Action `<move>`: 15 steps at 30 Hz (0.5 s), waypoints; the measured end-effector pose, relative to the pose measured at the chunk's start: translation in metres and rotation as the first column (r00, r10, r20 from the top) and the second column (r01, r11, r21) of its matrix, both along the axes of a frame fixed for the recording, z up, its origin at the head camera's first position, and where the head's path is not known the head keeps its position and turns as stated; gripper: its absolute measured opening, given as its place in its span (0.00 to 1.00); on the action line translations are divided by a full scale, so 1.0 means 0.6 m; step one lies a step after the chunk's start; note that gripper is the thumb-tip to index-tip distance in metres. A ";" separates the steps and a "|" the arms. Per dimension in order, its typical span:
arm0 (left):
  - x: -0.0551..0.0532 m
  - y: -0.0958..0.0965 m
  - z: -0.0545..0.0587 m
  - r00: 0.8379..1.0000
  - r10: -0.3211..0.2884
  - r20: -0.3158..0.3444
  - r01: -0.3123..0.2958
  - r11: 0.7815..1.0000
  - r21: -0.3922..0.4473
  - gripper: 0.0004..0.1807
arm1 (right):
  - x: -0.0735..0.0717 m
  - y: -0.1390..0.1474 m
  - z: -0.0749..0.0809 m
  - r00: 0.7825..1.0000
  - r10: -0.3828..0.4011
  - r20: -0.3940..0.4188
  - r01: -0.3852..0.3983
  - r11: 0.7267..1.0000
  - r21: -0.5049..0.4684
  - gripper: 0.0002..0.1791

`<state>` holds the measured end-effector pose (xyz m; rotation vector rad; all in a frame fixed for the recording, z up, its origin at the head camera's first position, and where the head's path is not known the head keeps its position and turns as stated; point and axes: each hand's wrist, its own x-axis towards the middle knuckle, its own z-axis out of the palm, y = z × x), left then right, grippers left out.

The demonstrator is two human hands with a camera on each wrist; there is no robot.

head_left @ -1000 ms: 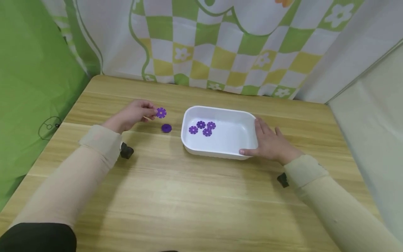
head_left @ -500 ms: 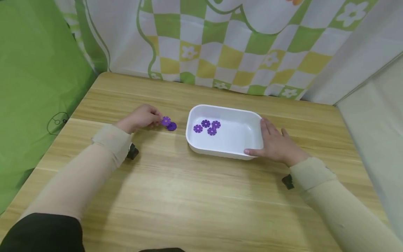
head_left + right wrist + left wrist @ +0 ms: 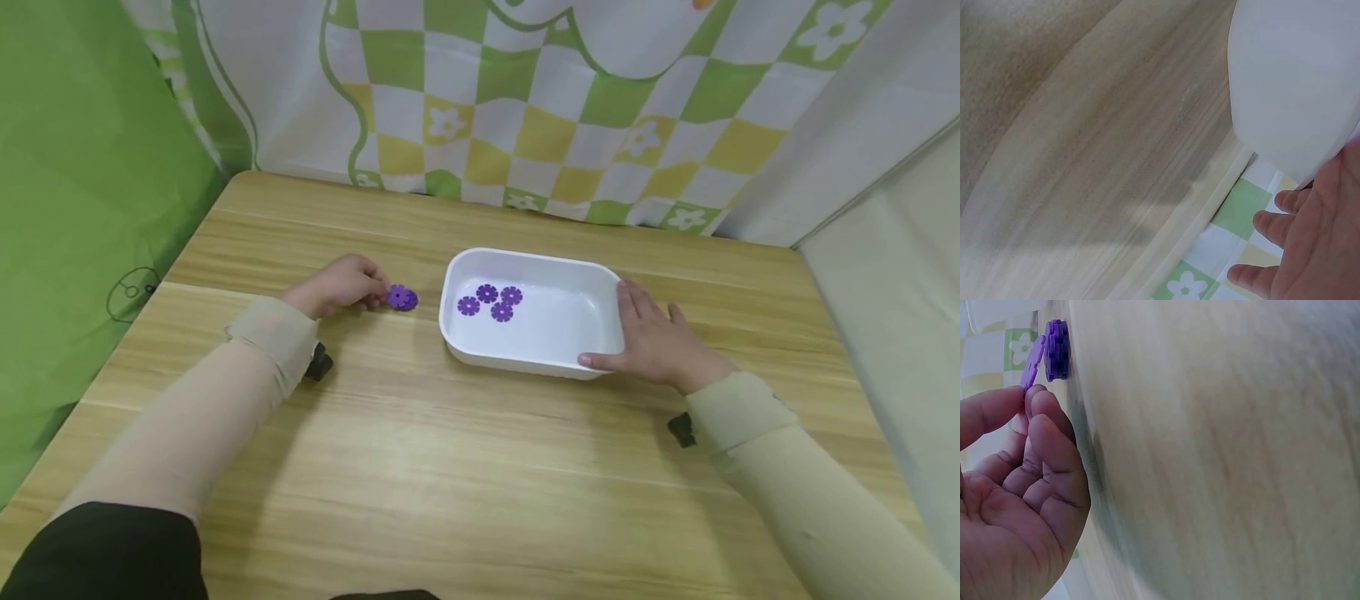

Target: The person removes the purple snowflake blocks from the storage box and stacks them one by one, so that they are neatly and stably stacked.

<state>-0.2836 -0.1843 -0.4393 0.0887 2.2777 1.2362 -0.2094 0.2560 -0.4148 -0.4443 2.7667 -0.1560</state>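
Observation:
Between thumb and fingertips, my left hand [image 3: 343,282] pinches a purple snowflake-shaped notched disc [image 3: 398,295]. This disc is tilted close beside a short stack of darker purple discs [image 3: 1057,351] on the table; in the head view it overlaps the stack, while the left wrist view shows a narrow gap. My right hand [image 3: 660,342] rests with fairly straight fingers at the right end of a white plastic basin [image 3: 517,364], its thumb along the front rim. Inside the basin, at its left, several purple discs [image 3: 468,306] lie flat.
The wooden table [image 3: 465,483] reaches back to a checked green, yellow and white curtain [image 3: 547,125]. Green cloth [image 3: 90,208] hangs at the left. Dark wrist devices [image 3: 318,362] show under both sleeves.
My left hand has brought the pinched disc down toward the stack, where it now overlaps it in view. The right hand keeps its place on the basin. The head view has shifted slightly.

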 end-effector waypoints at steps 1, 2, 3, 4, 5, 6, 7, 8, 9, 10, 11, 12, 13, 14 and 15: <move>0.000 0.000 0.000 1.000 0.001 0.001 -0.001 1.000 0.000 0.08 | 0.000 0.000 0.000 1.000 0.001 -0.001 -0.001 1.000 0.000 0.72; 0.000 0.001 0.001 1.000 0.003 0.001 -0.003 1.000 -0.003 0.08 | 0.000 0.000 0.000 1.000 0.000 -0.001 0.000 1.000 -0.002 0.72; 0.000 0.002 0.001 1.000 0.003 0.001 -0.003 1.000 -0.005 0.08 | 0.000 0.000 0.000 1.000 0.000 0.000 0.000 1.000 -0.002 0.72; 0.000 0.002 0.001 1.000 0.003 0.000 -0.003 1.000 -0.008 0.08 | 0.000 0.000 0.000 1.000 0.000 0.002 0.000 1.000 -0.002 0.72; 0.001 0.003 0.002 1.000 0.003 -0.002 -0.003 1.000 -0.012 0.09 | 0.000 0.000 0.001 1.000 0.000 0.003 0.000 1.000 -0.003 0.72; 0.000 0.004 0.001 1.000 0.004 -0.003 -0.004 1.000 -0.017 0.09 | 0.000 0.000 0.001 1.000 0.000 0.005 0.000 1.000 -0.005 0.73; 0.000 0.004 0.001 1.000 0.004 -0.004 -0.005 1.000 -0.021 0.09 | 0.000 0.000 0.001 1.000 0.000 0.007 0.000 1.000 -0.006 0.73; 0.000 0.004 0.001 1.000 0.004 -0.006 -0.004 1.000 -0.023 0.09 | 0.000 0.000 0.001 1.000 0.000 0.009 0.000 1.000 -0.009 0.73; -0.001 0.005 0.000 1.000 0.003 -0.006 -0.003 1.000 -0.025 0.09 | 0.000 0.000 0.001 1.000 0.000 0.009 0.000 1.000 -0.009 0.73; -0.001 0.004 0.000 1.000 0.002 -0.007 -0.002 1.000 -0.026 0.09 | 0.000 0.000 0.001 1.000 0.000 0.008 0.000 1.000 -0.010 0.73; -0.001 0.004 -0.001 1.000 0.000 -0.010 0.000 1.000 -0.026 0.09 | 0.001 0.000 0.001 1.000 0.001 0.008 -0.001 1.000 -0.010 0.73; -0.002 0.004 -0.001 1.000 -0.002 -0.012 0.001 1.000 -0.027 0.09 | 0.001 0.000 0.000 1.000 0.001 0.007 -0.001 1.000 -0.009 0.73; -0.002 0.004 -0.002 1.000 -0.004 -0.014 0.004 1.000 -0.025 0.09 | 0.001 0.000 0.000 1.000 0.000 0.006 0.000 1.000 -0.008 0.72; -0.002 0.005 -0.002 1.000 -0.006 -0.016 0.006 1.000 -0.024 0.09 | 0.001 0.000 0.000 1.000 0.000 0.005 0.000 1.000 -0.006 0.72; -0.003 0.005 -0.004 1.000 -0.005 -0.016 0.005 1.000 -0.026 0.09 | 0.001 -0.001 0.000 1.000 0.001 0.003 -0.001 1.000 -0.004 0.72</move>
